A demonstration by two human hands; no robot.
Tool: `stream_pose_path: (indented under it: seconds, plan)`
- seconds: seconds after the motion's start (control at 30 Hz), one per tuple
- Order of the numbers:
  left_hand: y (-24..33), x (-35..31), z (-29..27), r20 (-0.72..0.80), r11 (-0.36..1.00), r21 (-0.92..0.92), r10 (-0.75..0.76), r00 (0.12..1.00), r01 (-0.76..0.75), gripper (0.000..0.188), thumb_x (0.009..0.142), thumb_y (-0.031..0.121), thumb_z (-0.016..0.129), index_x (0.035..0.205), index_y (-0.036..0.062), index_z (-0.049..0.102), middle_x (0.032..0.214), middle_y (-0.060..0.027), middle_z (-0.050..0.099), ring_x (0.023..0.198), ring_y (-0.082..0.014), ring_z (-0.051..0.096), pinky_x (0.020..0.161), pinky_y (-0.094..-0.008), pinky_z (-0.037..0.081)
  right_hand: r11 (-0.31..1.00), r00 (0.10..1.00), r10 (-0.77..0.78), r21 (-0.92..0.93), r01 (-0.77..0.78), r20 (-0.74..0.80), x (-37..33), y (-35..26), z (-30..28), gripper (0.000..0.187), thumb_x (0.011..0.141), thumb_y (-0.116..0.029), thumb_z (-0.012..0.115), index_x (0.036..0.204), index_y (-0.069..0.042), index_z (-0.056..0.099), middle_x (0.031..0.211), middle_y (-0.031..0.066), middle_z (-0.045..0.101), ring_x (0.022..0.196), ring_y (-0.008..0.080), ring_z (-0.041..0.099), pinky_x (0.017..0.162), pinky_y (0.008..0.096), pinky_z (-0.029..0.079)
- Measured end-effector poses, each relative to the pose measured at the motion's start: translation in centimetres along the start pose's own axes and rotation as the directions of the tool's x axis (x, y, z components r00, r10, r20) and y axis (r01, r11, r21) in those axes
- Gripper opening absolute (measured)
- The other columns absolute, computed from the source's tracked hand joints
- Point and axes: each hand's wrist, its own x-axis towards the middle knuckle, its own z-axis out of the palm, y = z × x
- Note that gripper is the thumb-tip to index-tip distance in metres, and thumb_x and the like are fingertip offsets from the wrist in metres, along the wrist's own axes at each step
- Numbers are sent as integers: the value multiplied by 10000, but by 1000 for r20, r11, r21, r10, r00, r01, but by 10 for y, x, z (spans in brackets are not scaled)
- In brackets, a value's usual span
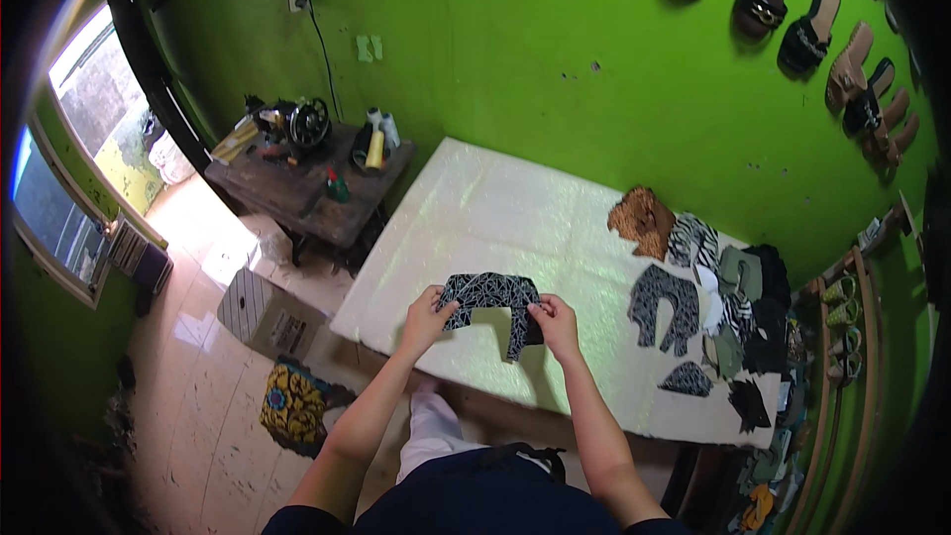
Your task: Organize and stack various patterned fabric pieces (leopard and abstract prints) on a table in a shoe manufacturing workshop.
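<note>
Between my two hands I hold a cut piece of black fabric (485, 289) with a pale geometric line pattern. It is curved like an arch, with one strip hanging down on its right side. My left hand (428, 317) pinches its left end, and my right hand (555, 322) grips the right end. The piece is above the near part of a table covered in a whitish shiny sheet (475, 198). To the right on that table lie a grey-and-black patterned cut piece (664, 299) and a smaller dark patterned scrap (686, 378).
Brown (646, 223) and zebra-print pieces (693, 238) lie in a heap at the table's right. A sewing machine (297, 124) and thread spools (376, 147) stand on a wooden table (327, 198). A cardboard box (267, 315) sits on the floor. Sandals (812, 30) hang on the green wall.
</note>
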Motion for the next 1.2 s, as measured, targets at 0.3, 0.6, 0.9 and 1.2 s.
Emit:
stream_pose_path:
  seconds: [0.3,0.6,0.9,1.2]
  plan:
    - [-8,134,-72,35,995,62,70,997,-72,265,795,84,636,1004,-17,507,811,-89,626,718,-109,589,636,-250,475,999,986,-22,-39,16,-167,107,11,95,190,808,-54,607,983,12,573,813,34,624,713,80,558,651,214,443]
    - [-37,274,-88,144,974,211,51,988,-81,254,783,105,642,989,-8,546,818,-125,632,703,-154,616,605,-290,489,998,963,24,-54,-40,-269,222,32,121,201,788,-62,627,973,7,591,747,11,589,665,80,525,617,214,425]
    - [-57,356,-63,94,895,432,76,993,-110,333,724,98,692,1002,-22,553,890,-162,615,817,-220,604,729,-305,464,911,922,19,-374,-175,-387,304,44,122,244,771,-91,635,994,-5,585,753,63,606,675,142,558,630,261,446]
    - [-68,416,-37,7,899,426,105,994,-98,343,735,134,663,1028,-8,556,1002,-205,589,926,-348,575,795,-380,453,899,869,-140,-429,-90,-475,358,42,130,244,785,-39,557,1029,-23,549,859,174,631,772,312,616,705,370,473]
